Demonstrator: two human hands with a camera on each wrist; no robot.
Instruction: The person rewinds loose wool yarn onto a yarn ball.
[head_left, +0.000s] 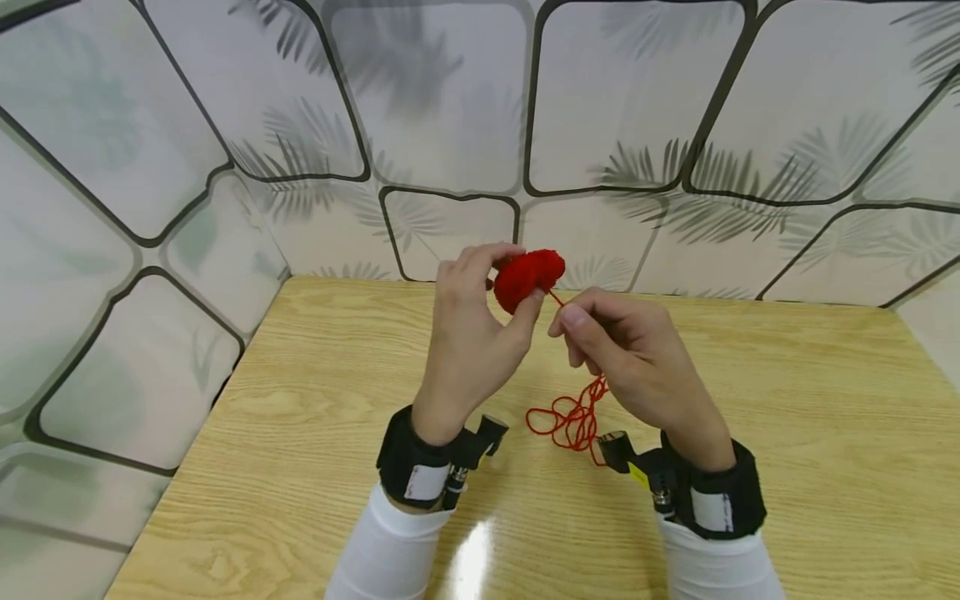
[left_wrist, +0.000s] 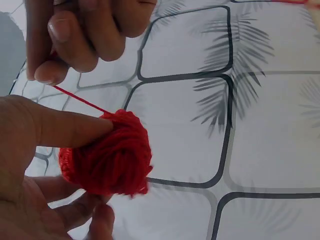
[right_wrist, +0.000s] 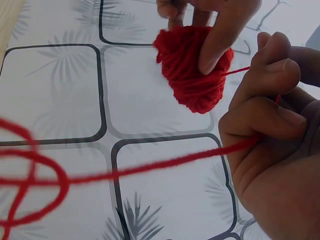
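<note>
A small ball of red yarn [head_left: 528, 277] is held above the table between the thumb and fingers of my left hand [head_left: 476, 325]. In the left wrist view the thumb presses on the wound strands of the yarn ball [left_wrist: 112, 160]. My right hand [head_left: 633, 350] pinches the strand that comes off the ball, a short way to its right. That strand is taut in the right wrist view and passes through the curled fingers of the right hand [right_wrist: 275, 110]. Loose loops of red yarn [head_left: 573, 421] lie on the table below the hands.
The wooden table [head_left: 300, 417] reaches back to a wall [head_left: 450, 100] with a leaf and frame pattern. A second patterned wall stands at the left. Each wrist wears a black strap with a small camera.
</note>
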